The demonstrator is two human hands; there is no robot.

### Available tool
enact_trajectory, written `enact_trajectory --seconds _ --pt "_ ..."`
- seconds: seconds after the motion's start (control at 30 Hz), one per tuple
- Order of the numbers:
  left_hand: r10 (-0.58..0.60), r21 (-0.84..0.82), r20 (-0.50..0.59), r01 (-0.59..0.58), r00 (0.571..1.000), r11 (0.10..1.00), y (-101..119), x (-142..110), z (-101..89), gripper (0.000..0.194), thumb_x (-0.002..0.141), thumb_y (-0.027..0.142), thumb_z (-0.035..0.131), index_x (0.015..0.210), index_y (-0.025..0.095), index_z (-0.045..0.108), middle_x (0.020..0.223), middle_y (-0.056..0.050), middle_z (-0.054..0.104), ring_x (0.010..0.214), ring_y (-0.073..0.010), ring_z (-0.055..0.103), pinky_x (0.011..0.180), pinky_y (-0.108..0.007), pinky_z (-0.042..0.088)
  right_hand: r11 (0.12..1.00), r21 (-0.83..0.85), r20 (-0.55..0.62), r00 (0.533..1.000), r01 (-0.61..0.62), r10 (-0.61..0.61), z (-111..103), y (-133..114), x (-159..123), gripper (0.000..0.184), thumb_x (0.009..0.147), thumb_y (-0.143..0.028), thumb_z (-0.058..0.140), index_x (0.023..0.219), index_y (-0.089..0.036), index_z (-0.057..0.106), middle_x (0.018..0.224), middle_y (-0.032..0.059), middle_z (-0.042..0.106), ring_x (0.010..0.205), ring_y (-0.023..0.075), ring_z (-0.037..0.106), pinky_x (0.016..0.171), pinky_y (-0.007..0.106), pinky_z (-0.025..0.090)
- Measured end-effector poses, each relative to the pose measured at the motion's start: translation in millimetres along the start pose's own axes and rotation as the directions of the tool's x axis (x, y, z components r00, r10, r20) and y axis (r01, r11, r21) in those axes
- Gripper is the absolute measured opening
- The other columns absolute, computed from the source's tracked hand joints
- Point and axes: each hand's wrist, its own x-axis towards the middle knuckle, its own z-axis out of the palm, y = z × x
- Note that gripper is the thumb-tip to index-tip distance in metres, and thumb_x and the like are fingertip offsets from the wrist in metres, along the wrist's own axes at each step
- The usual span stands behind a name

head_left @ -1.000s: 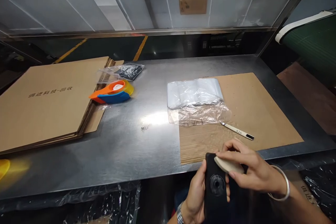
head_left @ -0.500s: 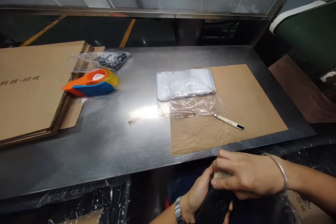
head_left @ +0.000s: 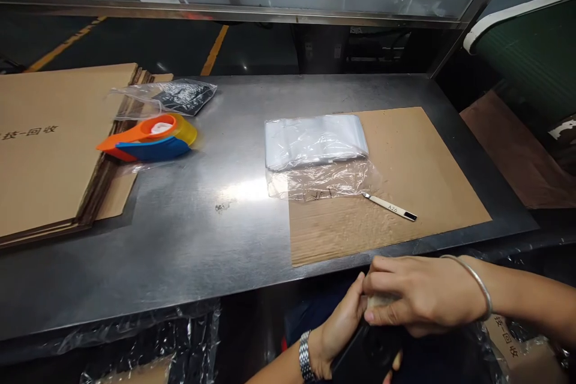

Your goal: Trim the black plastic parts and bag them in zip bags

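Lowered since the earlier frame, both hands are now working below the near table edge (head_left: 180, 306). Left hand (head_left: 342, 333) is gripping a black device (head_left: 364, 354); right hand (head_left: 418, 297) is pinching a pale pad (head_left: 375, 301) against its top.

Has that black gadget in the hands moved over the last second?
Yes. The black device has dropped from overlapping the table's front edge to below it.
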Motion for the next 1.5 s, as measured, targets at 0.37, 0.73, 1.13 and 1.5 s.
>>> enact_trajectory --seconds 0.37,0.73,1.13,1.5 --pt "-0.047 0.035 0.079 0.044 0.996 0.998 -3.7 15.2 -14.7 0.095 0.065 0.082 0.008 0.082 0.009 0.067 0.054 -0.007 0.059 0.036 -0.0119 0.048 0.04 -0.023 0.035 0.999 0.027 0.037 0.999 -0.022 0.021 1.1 6.4 -1.6 0.037 0.074 -0.018 0.062 0.11 -0.015 0.059 0.097 0.0093 0.053 0.082 0.02 0.043 0.068 0.03 0.043" --pt "-0.016 0.052 -0.02 0.017 1.0 0.998 -0.6 1.9 -1.6 0.079 0.08 0.068 0.016 0.068 0.01 0.069 0.054 -0.006 0.057 0.041 -0.0105 0.049 0.046 -0.023 0.033 1.0 -0.011 0.017 1.0 0.017 -0.017 3.7 5.0 3.5 0.039 0.073 -0.019 0.065 0.111 -0.015 0.059 0.095 0.0095 0.054 0.082 0.0211 0.045 0.068 0.03 0.044" --pt "0.485 -0.102 -0.111 -0.495 0.868 0.863 10.9 6.6 -11.5 0.075 0.081 0.065 0.02 0.07 0.006 0.064 0.059 -0.009 0.058 0.045 -0.0124 0.055 0.044 -0.021 0.044 0.956 0.228 -0.529 0.8 -0.186 0.282 -4.6 15.0 -16.5 0.052 0.078 -0.007 0.047 0.129 -0.018 0.042 0.103 0.0099 0.047 0.092 0.0186 0.047 0.075 0.033 0.045" --pt "0.643 -0.292 -0.299 -0.709 0.705 0.642 16.5 5.3 -10.9 0.057 0.084 0.052 0.042 0.133 0.025 0.035 0.076 -0.005 0.061 0.061 -0.014 0.053 0.055 -0.024 0.041 0.857 0.335 -0.661 0.55 -0.39 0.509 51.7 -13.5 2.1 0.039 0.079 -0.008 0.049 0.117 -0.017 0.048 0.098 0.0091 0.047 0.087 0.0201 0.05 0.073 0.035 0.047"
